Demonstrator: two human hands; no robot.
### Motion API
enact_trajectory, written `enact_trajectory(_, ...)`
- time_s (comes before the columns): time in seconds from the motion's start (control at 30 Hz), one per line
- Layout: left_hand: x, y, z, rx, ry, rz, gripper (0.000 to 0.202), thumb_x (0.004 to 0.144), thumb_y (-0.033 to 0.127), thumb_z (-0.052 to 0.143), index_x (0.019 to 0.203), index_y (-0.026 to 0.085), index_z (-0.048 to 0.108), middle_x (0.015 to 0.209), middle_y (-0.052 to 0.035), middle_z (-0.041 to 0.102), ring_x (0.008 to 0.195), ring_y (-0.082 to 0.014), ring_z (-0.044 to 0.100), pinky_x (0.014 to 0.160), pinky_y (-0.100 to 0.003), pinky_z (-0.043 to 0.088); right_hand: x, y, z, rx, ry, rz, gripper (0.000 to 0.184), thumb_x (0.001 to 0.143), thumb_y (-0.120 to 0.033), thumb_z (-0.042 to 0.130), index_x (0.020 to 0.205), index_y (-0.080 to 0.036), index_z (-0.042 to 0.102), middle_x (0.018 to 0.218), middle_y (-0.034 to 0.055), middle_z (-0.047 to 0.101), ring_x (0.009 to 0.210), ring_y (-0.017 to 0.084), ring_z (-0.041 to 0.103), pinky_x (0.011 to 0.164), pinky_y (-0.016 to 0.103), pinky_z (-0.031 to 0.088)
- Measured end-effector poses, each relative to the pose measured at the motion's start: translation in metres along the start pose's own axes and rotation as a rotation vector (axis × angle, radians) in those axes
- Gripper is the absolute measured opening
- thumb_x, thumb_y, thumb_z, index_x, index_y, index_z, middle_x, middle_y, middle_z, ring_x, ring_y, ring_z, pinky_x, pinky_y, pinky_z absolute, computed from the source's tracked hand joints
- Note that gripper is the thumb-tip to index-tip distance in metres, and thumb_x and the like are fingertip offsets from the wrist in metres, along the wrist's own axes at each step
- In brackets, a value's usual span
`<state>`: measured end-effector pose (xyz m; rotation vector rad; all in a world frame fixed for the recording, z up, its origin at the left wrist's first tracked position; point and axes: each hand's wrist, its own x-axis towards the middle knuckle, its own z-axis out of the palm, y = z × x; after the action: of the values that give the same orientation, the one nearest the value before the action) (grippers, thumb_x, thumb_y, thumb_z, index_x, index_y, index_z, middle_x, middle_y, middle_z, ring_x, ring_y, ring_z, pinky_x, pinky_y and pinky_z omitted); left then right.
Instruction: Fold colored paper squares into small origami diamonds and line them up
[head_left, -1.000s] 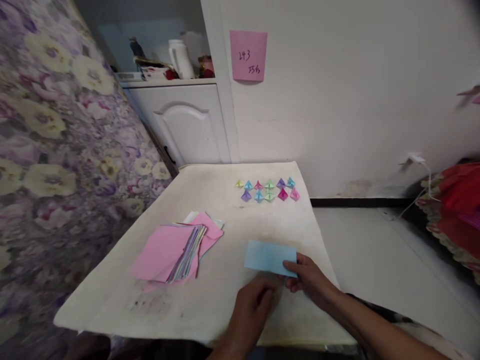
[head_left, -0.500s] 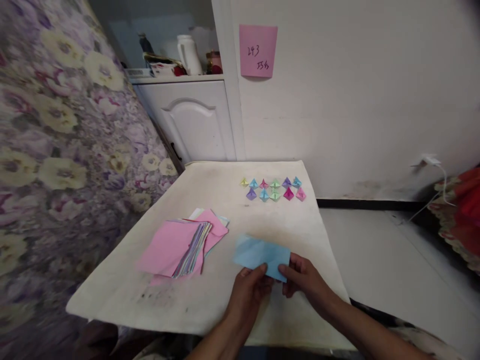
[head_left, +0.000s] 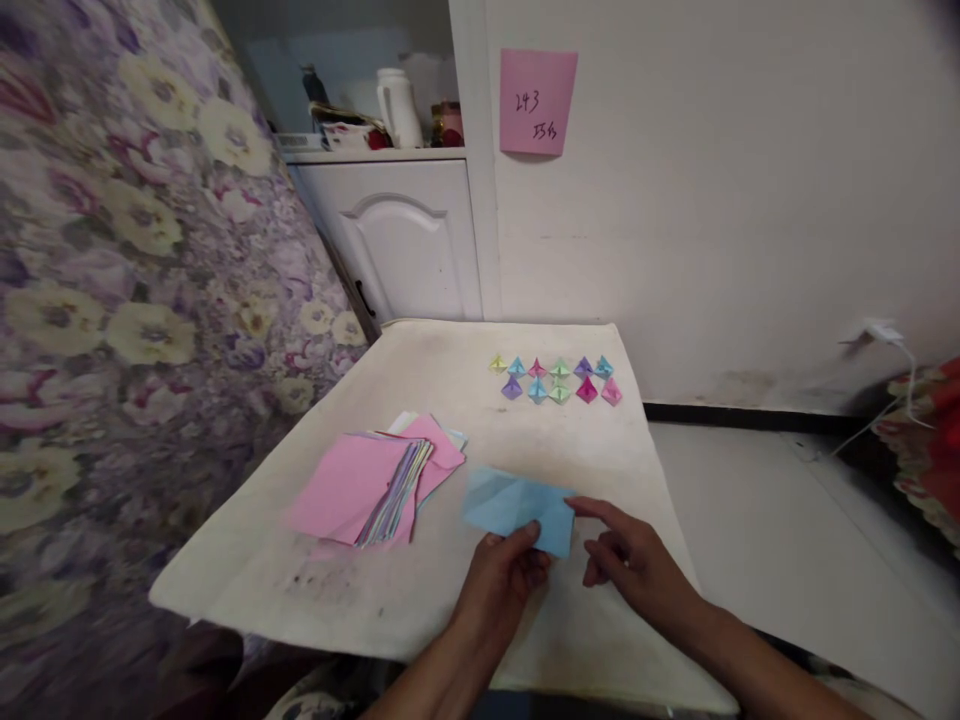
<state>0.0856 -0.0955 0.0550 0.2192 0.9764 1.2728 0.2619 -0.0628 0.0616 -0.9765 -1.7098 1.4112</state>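
A light blue sheet of paper (head_left: 510, 500), folded to a rectangle with creases showing, is held just above the front part of the table. My left hand (head_left: 510, 575) pinches its lower edge, thumb on top and fingers beneath. At the sheet's right end is my right hand (head_left: 634, 560), its index finger stretched to the upper right corner and the thumb apart from the paper. Left of the blue sheet lies a stack of coloured paper (head_left: 360, 490) with a pink sheet on top. Several small folded paper pieces (head_left: 559, 392) stand in two rows farther back.
The pale cloth-covered table (head_left: 420, 370) meets a white cabinet (head_left: 405, 240) and a wall. A pink note (head_left: 536, 105) hangs on the wall. Floral fabric (head_left: 165, 300) hangs along the left side. A white plug with a cord (head_left: 883, 330) is at the right.
My right hand has let go of the blue paper's right end, its thumb lifting off and index finger extending to the corner. My left hand keeps its hold. The view has shifted slightly.
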Motion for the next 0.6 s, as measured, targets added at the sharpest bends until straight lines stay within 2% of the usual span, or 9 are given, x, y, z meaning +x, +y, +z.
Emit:
enact_trajectory(0.13, -0.004, -0.002, 0.002, 0.0, -0.078, -0.022, 0.022, 0.064, 0.022, 0.077, 0.079, 0.012, 0.064, 0.064, -0.0014, 0.067, 0.048, -0.0084, 0.057, 0.046, -0.018, 0.04, 0.003, 0.001, 0.007, 0.067, -0.075, -0.016, 0.029, 0.08, -0.017, 0.05, 0.104, -0.025, 0.063, 0.095, 0.0017, 0.058, 0.058, 0.011, 0.063, 0.056, 0.027, 0.053)
enact_trajectory(0.23, -0.007, -0.004, 0.004, -0.002, -0.128, -0.027, 0.019, 0.067, 0.021, 0.074, 0.079, 0.012, 0.064, 0.063, -0.0022, 0.066, 0.048, -0.0087, 0.057, 0.046, -0.018, 0.04, 0.007, -0.002, 0.011, 0.084, -0.025, -0.001, 0.022, 0.074, -0.01, 0.05, 0.084, -0.022, 0.066, 0.084, -0.0008, 0.056, 0.061, 0.011, 0.062, 0.057, 0.025, 0.05)
enact_trajectory(0.3, -0.007, -0.004, 0.005, -0.012, -0.125, -0.031, 0.017, 0.069, 0.022, 0.073, 0.079, 0.012, 0.063, 0.063, -0.0028, 0.067, 0.048, -0.009, 0.058, 0.046, -0.018, 0.04, 0.009, -0.005, 0.012, 0.066, 0.013, 0.006, 0.02, 0.072, -0.009, 0.052, 0.079, -0.022, 0.066, 0.081, -0.001, 0.057, 0.062, 0.012, 0.061, 0.057, 0.024, 0.048)
enact_trajectory(0.43, -0.007, -0.001, 0.004, -0.042, -0.052, -0.017, 0.018, 0.067, 0.023, 0.073, 0.078, 0.013, 0.062, 0.065, -0.0016, 0.067, 0.048, -0.0095, 0.059, 0.046, -0.018, 0.041, 0.012, -0.012, 0.011, -0.008, 0.083, -0.03, 0.011, 0.073, -0.015, 0.059, 0.076, -0.022, 0.067, 0.092, 0.0019, 0.061, 0.067, 0.014, 0.057, 0.057, 0.025, 0.044)
enact_trajectory(0.53, -0.007, -0.001, 0.003, 0.005, -0.08, 0.012, 0.017, 0.068, 0.024, 0.072, 0.074, 0.011, 0.063, 0.065, -0.0037, 0.067, 0.049, -0.0109, 0.059, 0.047, -0.02, 0.041, 0.015, -0.015, 0.008, -0.024, 0.108, -0.065, 0.003, 0.073, -0.022, 0.065, 0.072, -0.021, 0.068, 0.101, 0.0043, 0.061, 0.076, 0.017, 0.057, 0.057, 0.025, 0.042)
enact_trajectory(0.6, -0.008, -0.001, 0.003, 0.056, -0.114, 0.03, 0.017, 0.069, 0.025, 0.071, 0.07, 0.009, 0.065, 0.064, -0.0054, 0.066, 0.05, -0.0115, 0.059, 0.046, -0.02, 0.041, 0.017, -0.016, 0.007, 0.015, 0.127, -0.052, 0.006, 0.072, -0.026, 0.068, 0.069, -0.02, 0.067, 0.097, 0.0042, 0.062, 0.076, 0.017, 0.057, 0.058, 0.025, 0.042)
